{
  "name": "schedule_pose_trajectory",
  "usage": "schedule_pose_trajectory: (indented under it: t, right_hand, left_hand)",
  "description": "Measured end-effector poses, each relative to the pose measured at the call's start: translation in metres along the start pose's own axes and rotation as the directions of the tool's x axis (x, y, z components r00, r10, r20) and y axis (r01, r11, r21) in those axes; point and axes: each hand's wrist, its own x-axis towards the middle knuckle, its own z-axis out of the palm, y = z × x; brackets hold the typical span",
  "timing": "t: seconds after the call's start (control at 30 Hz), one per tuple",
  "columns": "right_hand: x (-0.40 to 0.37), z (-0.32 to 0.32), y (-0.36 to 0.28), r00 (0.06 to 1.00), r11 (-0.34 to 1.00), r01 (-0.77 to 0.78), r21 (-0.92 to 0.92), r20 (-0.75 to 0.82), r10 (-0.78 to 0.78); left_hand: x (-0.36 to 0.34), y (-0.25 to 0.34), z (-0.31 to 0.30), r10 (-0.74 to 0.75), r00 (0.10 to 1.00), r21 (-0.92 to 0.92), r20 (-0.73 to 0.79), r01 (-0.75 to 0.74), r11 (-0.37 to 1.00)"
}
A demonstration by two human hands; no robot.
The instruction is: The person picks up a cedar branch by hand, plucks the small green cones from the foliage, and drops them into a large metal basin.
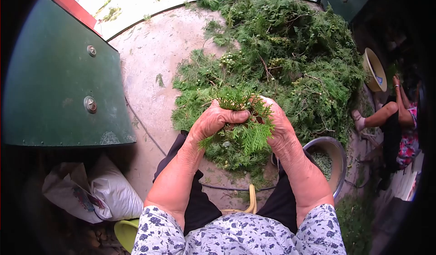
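Note:
My left hand [221, 119] is closed round a leafy green cypress sprig [255, 136], thumb lying across its stems. Close beside it, my right hand [278, 124] grips the same bunch from the other side; foliage partly hides its fingers. The flat, scaly leaves stick out above and below both hands. Beyond and beneath them spreads a large pile of cut cypress branches [290, 46], with some pale green cones among the leaves. By my right forearm stands a metal basin [339, 166] holding many small green cones [321, 162].
A green metal door [54, 82] stands at left, with white sacks [116, 189] below it and a yellow-green container [125, 234]. A cable [147, 130] crosses the floor. At right, another person [404, 123] sits near a yellow basin [369, 64].

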Motion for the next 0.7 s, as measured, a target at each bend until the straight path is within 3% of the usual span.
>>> schedule_pose_trajectory:
  t: [0.1,0.2,0.3,0.4,0.43,0.5,0.57,0.6,0.67,0.7]
  right_hand:
    - [-0.003,0.01,-0.004,0.999,1.0,0.021,-0.023,-0.046,-0.022]
    - [0.003,-0.007,-0.001,0.989,0.991,-0.036,-0.129,-0.147,0.017]
    - [0.007,-0.012,-0.004,0.981,0.996,0.008,0.084,-0.193,0.008]
    - [0.006,-0.019,-0.019,0.995,0.971,0.077,0.228,-0.083,-0.06]
    - [0.005,-0.024,-0.021,0.991,0.958,0.128,0.256,-0.067,-0.114]
    - [0.004,-0.023,-0.028,0.975,0.947,0.211,0.243,-0.119,-0.186]
    - [0.0,-0.014,-0.035,0.952,0.944,0.255,0.208,-0.226,-0.207]
    - [0.0,-0.019,-0.036,0.953,0.945,0.253,0.208,-0.221,-0.207]
    - [0.0,-0.034,-0.035,0.982,0.97,0.177,0.164,-0.093,-0.164]
    - [0.0,-0.029,-0.033,0.968,0.985,0.155,0.08,-0.212,-0.136]
  left_hand:
    - [0.002,-0.007,-0.004,0.059,0.998,-0.068,0.039,-0.056,0.996]
    - [-0.002,-0.003,-0.007,-0.067,0.995,0.022,0.068,0.065,0.998]
    - [-0.008,0.017,0.007,-0.097,0.986,-0.306,-0.136,0.051,0.951]
    - [-0.002,0.0,-0.012,-0.152,0.926,-0.423,-0.346,-0.009,0.906]
    - [-0.001,-0.006,-0.022,-0.153,0.925,-0.423,-0.347,-0.008,0.906]
    - [-0.001,-0.01,-0.04,0.012,0.956,-0.595,-0.292,-0.192,0.781]
    - [-0.001,-0.007,-0.045,0.062,0.945,-0.638,-0.32,-0.263,0.724]
    - [-0.001,-0.004,-0.046,0.108,0.931,-0.676,-0.349,-0.33,0.658]
    - [0.0,-0.004,-0.051,0.134,0.917,-0.645,-0.376,-0.362,0.673]
    - [0.0,-0.003,-0.051,0.203,0.914,-0.698,-0.352,-0.401,0.594]
